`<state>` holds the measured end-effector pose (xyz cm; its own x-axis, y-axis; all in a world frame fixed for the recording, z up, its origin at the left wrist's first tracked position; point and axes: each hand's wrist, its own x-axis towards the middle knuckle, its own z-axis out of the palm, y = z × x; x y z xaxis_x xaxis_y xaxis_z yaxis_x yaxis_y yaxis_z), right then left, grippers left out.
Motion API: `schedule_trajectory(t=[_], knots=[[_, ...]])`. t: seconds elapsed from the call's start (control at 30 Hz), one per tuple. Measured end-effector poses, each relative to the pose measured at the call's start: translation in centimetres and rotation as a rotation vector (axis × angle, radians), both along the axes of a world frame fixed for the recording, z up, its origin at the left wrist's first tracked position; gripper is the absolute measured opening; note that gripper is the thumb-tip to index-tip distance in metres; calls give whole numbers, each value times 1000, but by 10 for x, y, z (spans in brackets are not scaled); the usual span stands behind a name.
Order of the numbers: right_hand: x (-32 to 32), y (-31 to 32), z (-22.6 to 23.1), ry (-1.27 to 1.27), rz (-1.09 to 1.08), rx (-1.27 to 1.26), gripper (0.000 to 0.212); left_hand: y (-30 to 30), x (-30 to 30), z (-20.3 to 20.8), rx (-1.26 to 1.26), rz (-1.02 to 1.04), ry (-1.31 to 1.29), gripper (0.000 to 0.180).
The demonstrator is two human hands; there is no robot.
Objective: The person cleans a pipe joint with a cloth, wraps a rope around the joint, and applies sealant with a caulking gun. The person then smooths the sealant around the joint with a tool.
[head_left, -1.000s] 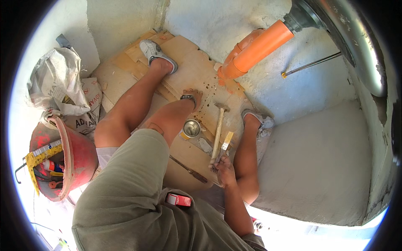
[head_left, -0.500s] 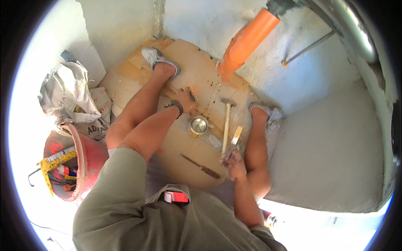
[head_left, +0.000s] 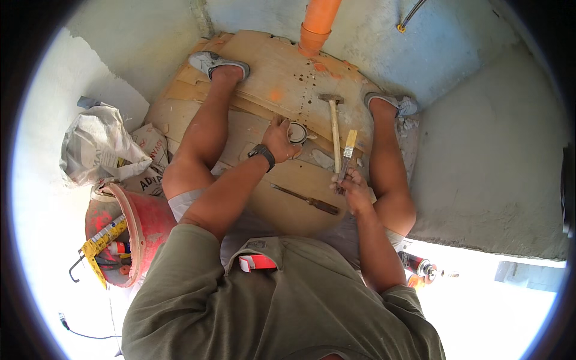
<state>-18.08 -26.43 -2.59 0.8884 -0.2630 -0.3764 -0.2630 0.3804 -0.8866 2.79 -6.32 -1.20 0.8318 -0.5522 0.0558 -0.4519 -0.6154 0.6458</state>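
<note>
My left hand (head_left: 279,139) is curled round the left side of a small round tin (head_left: 297,132), whose top shows a pale disc inside a dark rim. Part of the tin's side is hidden by my fingers. In my right hand (head_left: 355,189) I grip a flat paintbrush (head_left: 348,152), its yellowish end pointing away from me. Just left of the brush lies a hammer (head_left: 335,132) with a wooden handle, its lower end close to my right fingers. A screwdriver (head_left: 306,199) rests on the cardboard (head_left: 264,204) nearer to me, touched by neither hand.
On the left, a red bucket (head_left: 153,225) holds a yellow caulking gun (head_left: 103,241) and other tools. Sacks (head_left: 99,147) stand behind it. An orange pipe (head_left: 318,27) rises by the far wall. At right is a grey plastered block (head_left: 492,174); a canister (head_left: 418,266) lies nearer.
The view has shifted. My left hand, earlier beyond the open tin with a round lid-like piece, is now at the tin, whose shiny inside no longer shows. My right hand keeps the paintbrush.
</note>
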Motion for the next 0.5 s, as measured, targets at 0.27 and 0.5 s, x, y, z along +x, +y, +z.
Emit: schedule_trajectory(t=[0.27,0.5], knots=[[2,0,-4,-35,18,30,34,5,-12,-4,163,-19,-66,74],[7,3,-1,-3,51,-13,28,12,-22,-4,396,-285,-397,75]])
